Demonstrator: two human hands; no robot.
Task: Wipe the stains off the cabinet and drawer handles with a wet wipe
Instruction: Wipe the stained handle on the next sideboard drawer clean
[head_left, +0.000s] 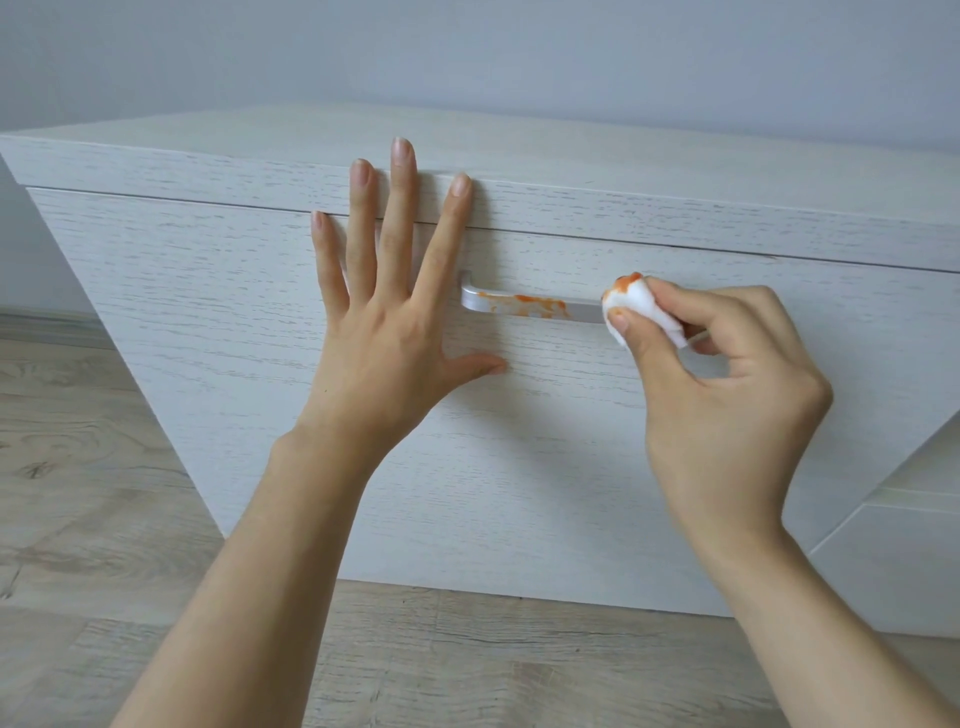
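Note:
A silver drawer handle (524, 305) runs across a white wood-grain drawer front (260, 322). Orange smears cover the handle's middle part. My left hand (387, 312) lies flat on the drawer front just left of the handle, fingers spread and reaching up over the cabinet's top edge. My right hand (727, 384) pinches a bunched white wet wipe (641, 306) against the right end of the handle. The wipe carries orange stains on its upper edge. The handle's right end is hidden behind the wipe.
The white cabinet top (571, 150) meets a pale grey wall (467, 52) behind. Grey wood-look flooring (78, 493) lies at the left and below. Another white cabinet panel (904, 561) stands at the lower right.

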